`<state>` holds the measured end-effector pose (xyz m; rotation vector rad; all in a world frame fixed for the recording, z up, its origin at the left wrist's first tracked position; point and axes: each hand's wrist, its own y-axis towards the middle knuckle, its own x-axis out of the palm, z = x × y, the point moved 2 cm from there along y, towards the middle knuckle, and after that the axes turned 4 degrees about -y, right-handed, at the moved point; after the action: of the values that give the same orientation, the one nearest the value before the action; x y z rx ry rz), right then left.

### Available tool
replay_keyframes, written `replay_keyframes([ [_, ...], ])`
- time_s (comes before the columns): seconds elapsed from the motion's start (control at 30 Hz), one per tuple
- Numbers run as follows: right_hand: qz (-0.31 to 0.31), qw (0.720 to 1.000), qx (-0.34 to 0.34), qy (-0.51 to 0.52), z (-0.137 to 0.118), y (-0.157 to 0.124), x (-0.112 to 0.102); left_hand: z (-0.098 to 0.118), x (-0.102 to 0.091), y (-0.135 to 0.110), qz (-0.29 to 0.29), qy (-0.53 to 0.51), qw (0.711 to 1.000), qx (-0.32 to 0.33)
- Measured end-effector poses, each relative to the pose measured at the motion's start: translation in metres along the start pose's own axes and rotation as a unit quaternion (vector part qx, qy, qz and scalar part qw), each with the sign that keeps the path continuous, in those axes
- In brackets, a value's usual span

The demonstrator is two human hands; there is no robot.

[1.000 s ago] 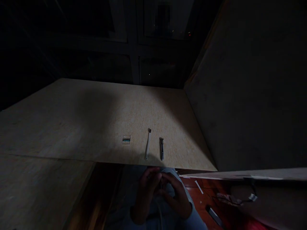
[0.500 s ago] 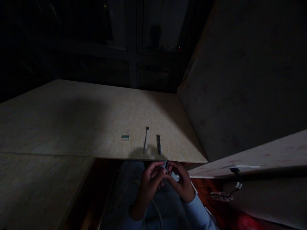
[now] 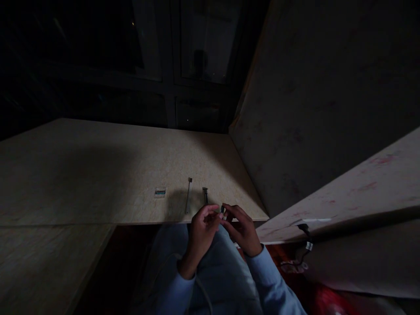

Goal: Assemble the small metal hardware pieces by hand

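In dim light my left hand (image 3: 201,232) and my right hand (image 3: 241,229) meet at the near edge of a pale wooden board (image 3: 98,175). Both pinch a small dark part (image 3: 222,210) between their fingertips; I cannot make out what it is. Just beyond the fingers a thin pale stick-like tool (image 3: 188,195) and a short dark tool (image 3: 205,194) lie side by side on the board. A small rectangular piece (image 3: 159,192) lies to their left.
A large upright panel (image 3: 321,100) closes off the right side. A slanted board (image 3: 344,192) with a cable and connector (image 3: 303,251) hanging under it sits at the right. Dark window frames (image 3: 183,65) are behind. My lap in light blue clothing (image 3: 216,280) is below.
Both hands have risen from my lap to the board's near edge, still pinched together on the small part. The view has shifted, so the tools appear further left.
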<state>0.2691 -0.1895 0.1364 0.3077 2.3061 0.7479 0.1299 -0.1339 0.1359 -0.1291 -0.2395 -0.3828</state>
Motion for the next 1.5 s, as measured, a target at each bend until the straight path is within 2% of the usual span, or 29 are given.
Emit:
replay_keyframes([
  [0.2, 0.004, 1.0, -0.006, -0.025, 0.011, 0.005, -0.014, -0.005, 0.007, 0.002, -0.029, 0.019, 0.999, 0.003],
  [0.4, 0.034, 0.999, 0.013, -0.019, 0.02, 0.0, -0.03, -0.016, 0.008, 0.008, -0.019, 0.003, 1.0, -0.019],
  [0.57, 0.02, 1.0, 0.02, -0.014, 0.019, -0.007, -0.033, -0.016, 0.024, 0.008, -0.033, -0.01, 0.999, -0.027],
  [0.77, 0.013, 0.999, 0.004, -0.037, 0.011, -0.009, -0.034, -0.018, 0.037, 0.006, -0.001, -0.034, 0.998, -0.043],
  [1.07, 0.005, 0.999, -0.026, -0.043, 0.009, -0.004, -0.039, -0.012, 0.034, 0.003, 0.006, -0.083, 0.991, -0.108],
  [1.23, -0.012, 0.998, -0.052, -0.032, 0.011, -0.002, -0.033, -0.013, 0.027, 0.004, -0.037, -0.092, 0.986, -0.136],
  [1.5, -0.018, 0.998, -0.059, -0.029, 0.011, -0.003, -0.027, -0.026, 0.019, 0.009, -0.042, -0.129, 0.983, -0.127],
])
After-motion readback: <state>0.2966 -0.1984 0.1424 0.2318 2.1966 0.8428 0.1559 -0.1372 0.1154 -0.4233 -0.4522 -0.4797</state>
